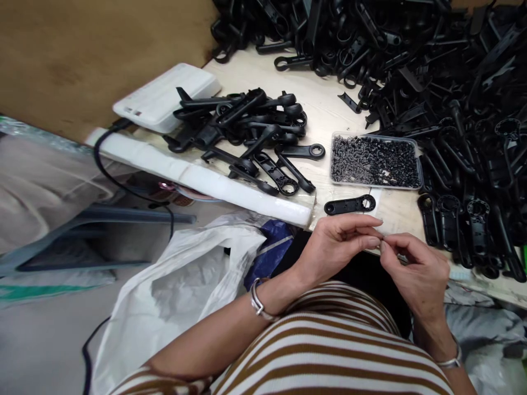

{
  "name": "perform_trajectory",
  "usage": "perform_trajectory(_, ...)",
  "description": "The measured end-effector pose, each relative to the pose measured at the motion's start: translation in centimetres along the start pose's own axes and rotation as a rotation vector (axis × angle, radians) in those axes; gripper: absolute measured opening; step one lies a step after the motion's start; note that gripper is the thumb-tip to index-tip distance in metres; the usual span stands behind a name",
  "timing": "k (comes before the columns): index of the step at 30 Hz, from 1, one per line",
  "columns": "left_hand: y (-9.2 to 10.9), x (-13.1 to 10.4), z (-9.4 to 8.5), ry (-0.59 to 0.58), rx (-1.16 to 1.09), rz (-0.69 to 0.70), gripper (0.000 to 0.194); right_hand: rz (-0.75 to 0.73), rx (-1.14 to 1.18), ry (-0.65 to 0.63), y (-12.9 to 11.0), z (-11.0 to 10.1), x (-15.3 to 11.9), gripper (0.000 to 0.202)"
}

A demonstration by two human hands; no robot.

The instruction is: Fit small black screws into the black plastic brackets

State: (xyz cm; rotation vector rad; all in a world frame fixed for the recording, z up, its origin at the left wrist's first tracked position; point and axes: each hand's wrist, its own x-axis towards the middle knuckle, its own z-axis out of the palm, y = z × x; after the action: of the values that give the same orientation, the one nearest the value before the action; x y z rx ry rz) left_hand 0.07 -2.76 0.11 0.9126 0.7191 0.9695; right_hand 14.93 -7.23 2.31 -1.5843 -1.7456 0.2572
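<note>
My left hand (340,241) and my right hand (414,269) meet fingertip to fingertip in front of the table edge. Both are closed in a pinch, and whatever lies between the fingers is too small to make out. Just beyond my left hand, a single black plastic handle piece (346,205) with a ring end lies flat on the table. Farther back sits a clear shallow box (334,178) filled with many tiny dark parts (370,159).
A small heap of black handle pieces (247,120) lies to the left, near a white power bank (164,96) with a black cable (99,159). A large pile of black parts (453,71) covers the back and right. White padding (206,178) edges the table; a white plastic bag (164,296) hangs below.
</note>
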Motion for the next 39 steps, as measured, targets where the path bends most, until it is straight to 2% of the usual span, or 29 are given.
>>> perform_trajectory(2,0.3,-0.3,-0.2,-0.030,0.134,0.070,0.024,0.035,0.023,0.011,0.2,0.1,0.1,0.014)
perform_trajectory(4,0.8,-0.7,-0.7,-0.034,0.371,0.202,0.022,0.074,0.043,0.012,0.4,0.1,0.0,0.012)
perform_trajectory(9,2.1,-1.0,-2.7,0.065,1.172,0.774,0.023,0.129,0.044,0.006,0.9,0.1,0.0,0.011)
perform_trajectory(11,2.4,-0.5,-3.3,0.058,1.461,0.820,0.020,0.131,0.034,0.015,1.0,0.0,0.0,0.010)
perform_trajectory(14,2.6,0.3,-3.7,0.022,1.689,0.749,0.021,0.122,0.027,0.026,1.1,-0.2,0.0,0.010)
perform_trajectory(17,2.4,0.5,-3.6,0.010,1.661,0.766,0.029,0.103,0.000,0.030,1.2,-0.6,0.1,0.011)
perform_trajectory(21,1.8,0.2,-3.0,-0.021,1.551,0.799,0.029,0.057,-0.060,0.027,1.4,-1.0,0.4,0.013)
perform_trajectory(31,1.3,0.0,-2.5,-0.059,1.425,0.846,0.033,-0.202,-0.210,-0.060,1.9,0.1,1.6,0.010)
perform_trajectory(39,1.4,0.0,-2.5,-0.097,1.421,0.774,0.034,-0.352,-0.399,-0.135,1.7,0.3,2.2,0.010)
